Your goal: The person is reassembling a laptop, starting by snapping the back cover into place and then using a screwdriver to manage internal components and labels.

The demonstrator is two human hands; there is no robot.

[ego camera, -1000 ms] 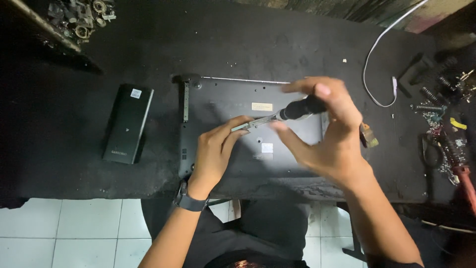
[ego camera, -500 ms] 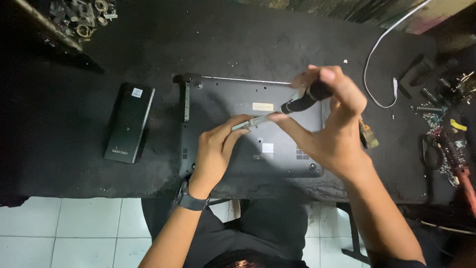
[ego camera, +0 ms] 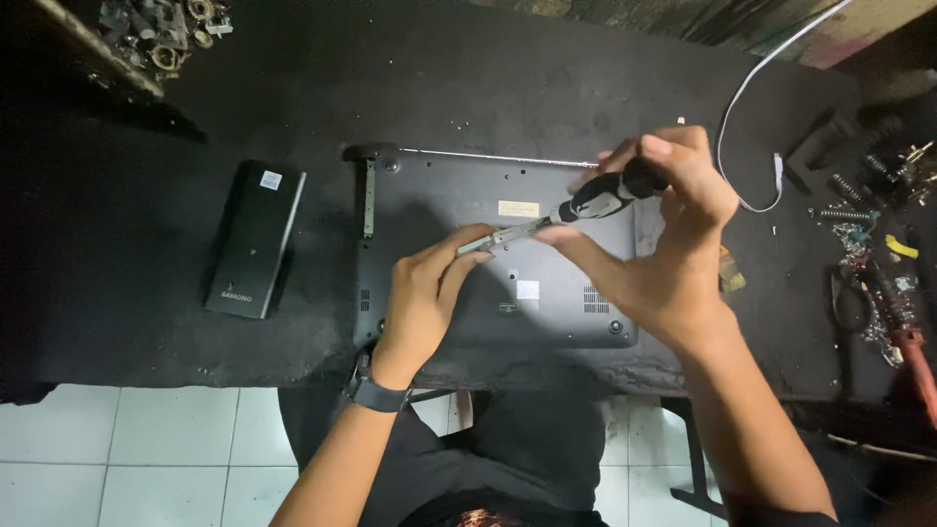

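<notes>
Black laptop (ego camera: 488, 254) lies bottom-up on the dark worktable (ego camera: 146, 322), centre of frame, hinge edge toward 12 o'clock, front edge toward the person at 6. Base cover on, white sticker patches near its middle, vent slots at lower right, round rubber foot at the 5 o'clock corner.

Right hand (ego camera: 649, 244) comes in from 5 o'clock, fingers wrapped around the black grip of a screwdriver (ego camera: 576, 210); thumb and forefinger pinch the handle, rest curled over the top. Tool tilted, handle up toward 2 o'clock, metal shaft running down toward 8 o'clock over the laptop base.

Left hand (ego camera: 425, 293) comes in from 6 o'clock, dark wristwatch (ego camera: 376, 390) on the wrist. Its fingertips are closed lightly on the shaft's lower end, steadying the tip just above or on the cover; exact contact with a screw cannot be told. Heel of the hand rests over the laptop's left-centre part.

At 9 o'clock of the laptop, well apart, a long black battery pack (ego camera: 256, 239) lies flat, small white label at its top end. White cable (ego camera: 752, 107) curves at 2 o'clock. Loose tools and springs (ego camera: 869, 224) clutter the 3 o'clock edge; metal bits (ego camera: 166, 24) at 11 o'clock. White floor tiles (ego camera: 127, 459) show below the table edge.
</notes>
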